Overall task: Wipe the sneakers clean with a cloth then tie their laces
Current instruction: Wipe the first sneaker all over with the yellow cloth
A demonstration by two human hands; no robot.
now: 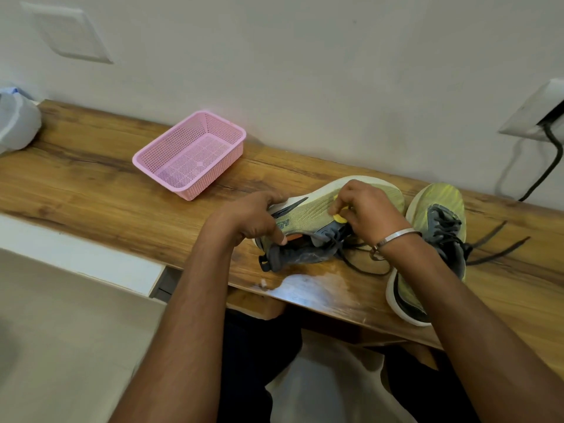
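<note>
A yellow-green sneaker (311, 209) with a white sole and grey collar lies on its side on the wooden table (91, 184), sole toward the wall. My left hand (259, 218) grips its heel end, thumb at the collar. My right hand (369, 212) is curled over the upper and pinches a small yellow cloth (339, 217) against it near the laces. The second sneaker (439, 239) stands upright to the right, its dark laces (494, 242) loose across the table.
An empty pink mesh basket (190, 154) sits at the back left of the table. A wet smear (311, 288) marks the front edge. A wall socket with a black cable (546, 148) is at the right, a white bag (15, 123) at the far left.
</note>
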